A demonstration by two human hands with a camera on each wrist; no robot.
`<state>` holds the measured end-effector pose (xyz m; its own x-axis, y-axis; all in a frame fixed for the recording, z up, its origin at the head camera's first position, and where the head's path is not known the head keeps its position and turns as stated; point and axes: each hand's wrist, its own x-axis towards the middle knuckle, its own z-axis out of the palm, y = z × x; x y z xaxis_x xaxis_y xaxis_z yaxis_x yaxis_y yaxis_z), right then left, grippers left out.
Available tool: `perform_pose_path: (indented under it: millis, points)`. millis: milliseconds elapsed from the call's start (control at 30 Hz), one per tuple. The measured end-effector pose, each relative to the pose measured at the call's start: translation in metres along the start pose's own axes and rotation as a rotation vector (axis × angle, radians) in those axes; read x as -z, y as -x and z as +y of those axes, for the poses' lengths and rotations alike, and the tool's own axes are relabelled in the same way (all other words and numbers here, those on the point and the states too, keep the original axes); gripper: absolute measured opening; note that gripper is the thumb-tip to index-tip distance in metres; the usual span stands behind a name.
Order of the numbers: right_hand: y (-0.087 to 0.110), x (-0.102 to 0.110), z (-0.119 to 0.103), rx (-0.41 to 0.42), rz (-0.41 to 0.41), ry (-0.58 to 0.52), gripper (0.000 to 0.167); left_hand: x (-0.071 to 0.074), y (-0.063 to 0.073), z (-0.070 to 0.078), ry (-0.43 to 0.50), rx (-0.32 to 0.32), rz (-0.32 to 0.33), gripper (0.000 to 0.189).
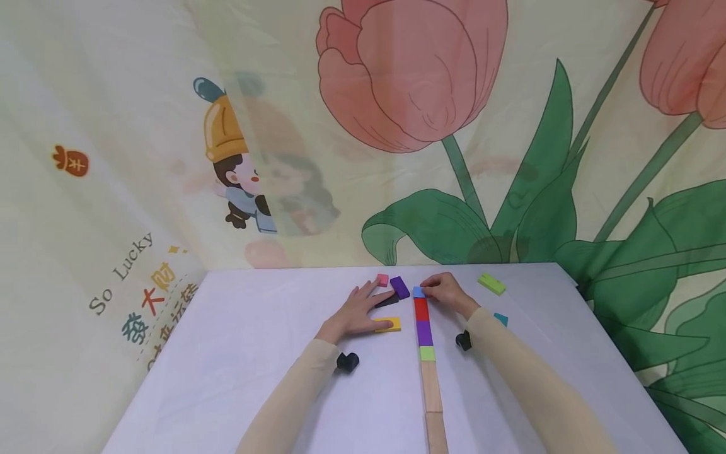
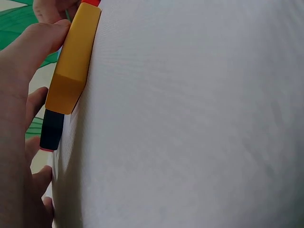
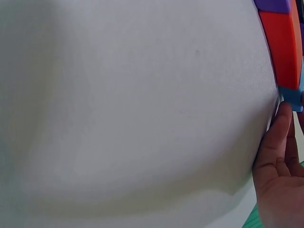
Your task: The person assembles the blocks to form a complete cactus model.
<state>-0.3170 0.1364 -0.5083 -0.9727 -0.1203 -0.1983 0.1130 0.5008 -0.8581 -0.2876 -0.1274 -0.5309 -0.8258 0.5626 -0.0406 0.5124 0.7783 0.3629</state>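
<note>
A straight row of blocks runs away from me on the table. At its far end my right hand [image 1: 448, 293] pinches a small blue block [image 1: 418, 292], right against a red block [image 1: 421, 309]. Nearer in the row are a purple block [image 1: 424, 333], a light green block [image 1: 427, 354] and plain wooden blocks [image 1: 432, 388]. In the right wrist view, fingertips meet the blue block [image 3: 290, 98]. My left hand [image 1: 358, 312] is spread left of the row, its thumb on a yellow block [image 1: 392, 325] and its fingers around a black block [image 1: 388, 301].
Beyond the left fingers lie a pink block [image 1: 382, 280] and a second purple block [image 1: 399, 287]. Right of the row are a lime green block [image 1: 491, 284] and a teal block [image 1: 501, 319], close by the right forearm. A printed curtain hangs behind the white table [image 1: 227, 378].
</note>
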Motion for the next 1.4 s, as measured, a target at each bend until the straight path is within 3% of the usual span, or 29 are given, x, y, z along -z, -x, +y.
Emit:
perform_pose_path:
  millis: [433, 800, 1000, 1267, 1400]
  points:
    - [-0.004, -0.001, 0.000, -0.031, -0.010, 0.028, 0.022, -0.001, -0.001, -0.002, 0.014, 0.001, -0.003, 0.080]
    - [-0.010, -0.007, -0.012, 0.031, 0.016, 0.088, 0.026, 0.003, 0.000, 0.000, 0.006, -0.006, -0.010, 0.079]
    - [-0.020, -0.016, -0.019, 0.142, -0.076, 0.200, 0.033, 0.002, 0.000, 0.001, 0.017, -0.010, -0.010, 0.079]
    - [-0.025, -0.020, -0.029, 0.129, -0.203, 0.278, 0.054, 0.000, -0.001, -0.001, 0.002, -0.024, -0.001, 0.078]
    - [-0.026, -0.019, -0.035, 0.147, -0.216, 0.308, 0.053, 0.000, -0.001, -0.002, -0.006, -0.023, 0.004, 0.079]
